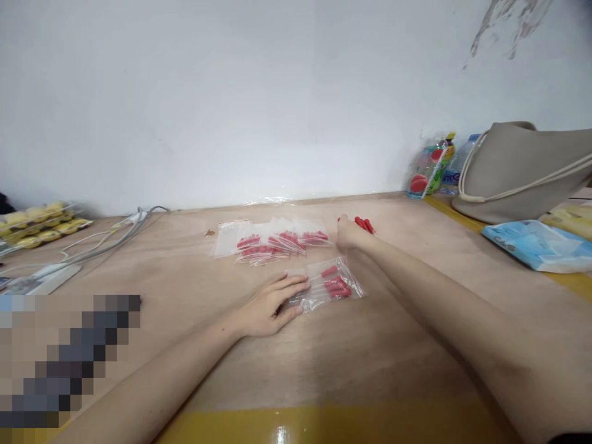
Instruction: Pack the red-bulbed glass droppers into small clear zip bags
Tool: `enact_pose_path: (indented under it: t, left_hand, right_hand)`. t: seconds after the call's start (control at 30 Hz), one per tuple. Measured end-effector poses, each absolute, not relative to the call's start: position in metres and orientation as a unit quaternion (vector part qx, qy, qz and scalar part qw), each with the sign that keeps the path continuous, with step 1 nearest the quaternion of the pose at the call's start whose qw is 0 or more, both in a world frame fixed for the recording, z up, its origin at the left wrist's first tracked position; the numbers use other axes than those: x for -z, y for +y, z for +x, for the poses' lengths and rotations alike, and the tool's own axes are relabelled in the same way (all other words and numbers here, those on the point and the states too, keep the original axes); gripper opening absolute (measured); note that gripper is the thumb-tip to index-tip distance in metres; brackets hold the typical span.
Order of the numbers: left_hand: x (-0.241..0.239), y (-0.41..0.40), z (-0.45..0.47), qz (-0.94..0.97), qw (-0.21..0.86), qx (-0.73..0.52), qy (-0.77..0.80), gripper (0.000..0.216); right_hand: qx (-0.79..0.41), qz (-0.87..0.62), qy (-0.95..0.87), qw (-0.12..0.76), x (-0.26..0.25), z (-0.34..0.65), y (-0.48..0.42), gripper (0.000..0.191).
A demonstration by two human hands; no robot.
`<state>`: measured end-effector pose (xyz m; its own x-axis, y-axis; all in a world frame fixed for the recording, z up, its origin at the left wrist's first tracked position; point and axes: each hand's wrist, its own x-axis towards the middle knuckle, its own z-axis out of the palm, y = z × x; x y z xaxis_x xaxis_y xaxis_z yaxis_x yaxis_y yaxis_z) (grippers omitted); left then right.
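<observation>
A clear zip bag (311,301) with several small red tapered pieces (337,286) inside lies flat in the middle of the table. My left hand (271,305) rests at its left end, fingers spread and touching the plastic. Farther off, my right hand (349,234) is lowered to the table with its fingers curled in. A speck of red shows at its left edge, but what the fingers hold is hidden. Loose red pieces (365,225) lie just to its right. Behind the bag, several filled zip bags (272,243) overlap in a row.
At the left are white cables (106,243), a power strip (50,277) and a pack of yellow items (44,225). Bottles (430,166), a grey bag (522,166) and a blue-white packet (531,243) stand or lie on the right. A white wall (277,105) closes off the back.
</observation>
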<state>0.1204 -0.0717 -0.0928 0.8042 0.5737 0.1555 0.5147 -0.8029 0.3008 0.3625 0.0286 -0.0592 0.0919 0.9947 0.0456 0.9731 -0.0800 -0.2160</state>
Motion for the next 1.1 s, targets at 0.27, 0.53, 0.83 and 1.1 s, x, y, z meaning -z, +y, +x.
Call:
enact_pose_path:
  t: [0.27, 0.53, 0.83, 1.1]
  left_hand:
    - [0.093, -0.07, 0.121, 0.94, 0.126, -0.126, 0.291, 0.046]
    - [0.093, -0.07, 0.121, 0.938, 0.132, -0.137, 0.29, 0.046]
    - [0.095, -0.07, 0.121, 0.939, 0.128, -0.136, 0.288, 0.047]
    - [0.094, -0.069, 0.122, 0.939, 0.125, -0.139, 0.288, 0.047]
  right_hand:
    - [-0.25, -0.564, -0.584, 0.528, 0.092, 0.421, -0.007, 0.062]
    - [-0.476, -0.505, -0.41, 0.592, 0.111, 0.401, -0.038, 0.037]
    - [-0.517, -0.526, -0.434, 0.518, 0.11, 0.405, -0.049, 0.017]
    - [-0.455, -0.498, -0.632, 0.38, 0.117, 0.415, -0.041, 0.03]
